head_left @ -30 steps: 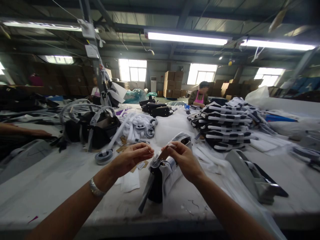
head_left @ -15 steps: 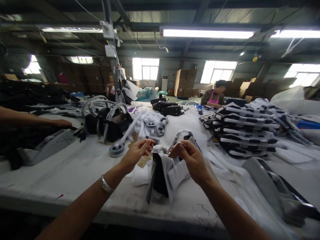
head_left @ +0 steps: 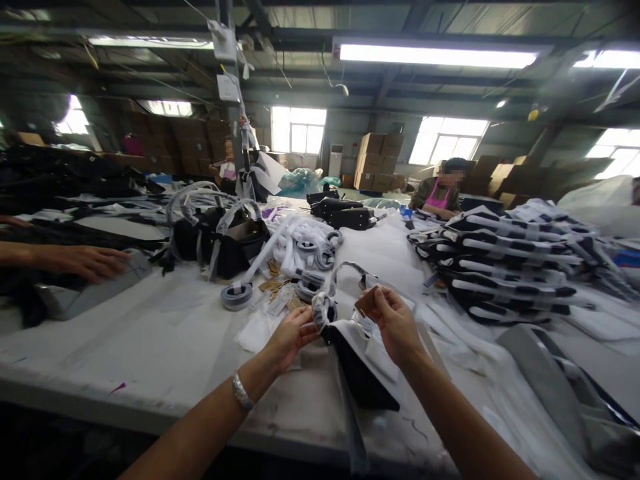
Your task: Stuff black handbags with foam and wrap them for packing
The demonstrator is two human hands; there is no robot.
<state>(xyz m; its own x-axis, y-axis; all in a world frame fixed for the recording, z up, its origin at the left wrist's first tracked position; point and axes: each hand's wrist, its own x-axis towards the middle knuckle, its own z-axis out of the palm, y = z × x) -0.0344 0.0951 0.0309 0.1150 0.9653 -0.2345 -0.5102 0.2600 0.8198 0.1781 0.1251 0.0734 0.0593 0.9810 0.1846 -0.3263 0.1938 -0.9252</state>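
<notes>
A black handbag (head_left: 367, 377) with pale wrapping over its upper side leans at a tilt near the table's front edge. Its handle (head_left: 323, 312) is wound in clear plastic. My left hand (head_left: 290, 339), a silver bracelet at the wrist, has its thumb and fingers against the left end of that handle and appears to grip it. Above the bag's opening, my right hand (head_left: 397, 325) pinches a small brown card (head_left: 367, 302) between thumb and fingers. Behind my left hand lie several brown tags (head_left: 274, 285) and clear plastic bags (head_left: 270, 310).
Wrapped black bags (head_left: 240, 247) stand at the left, beside rolls of grey strap (head_left: 236, 295) and white strips. Stacked black-and-white pieces (head_left: 510, 260) rise at the right, with a grey bag part (head_left: 545, 380) nearer. A co-worker's hand (head_left: 83, 262) reaches in from the left; another person sits across.
The handbag has swung from upright to tilted, its base shifting right. My left hand has lowered onto the handle, and my right hand has moved slightly right with the card. The co-worker's hand came nearer.
</notes>
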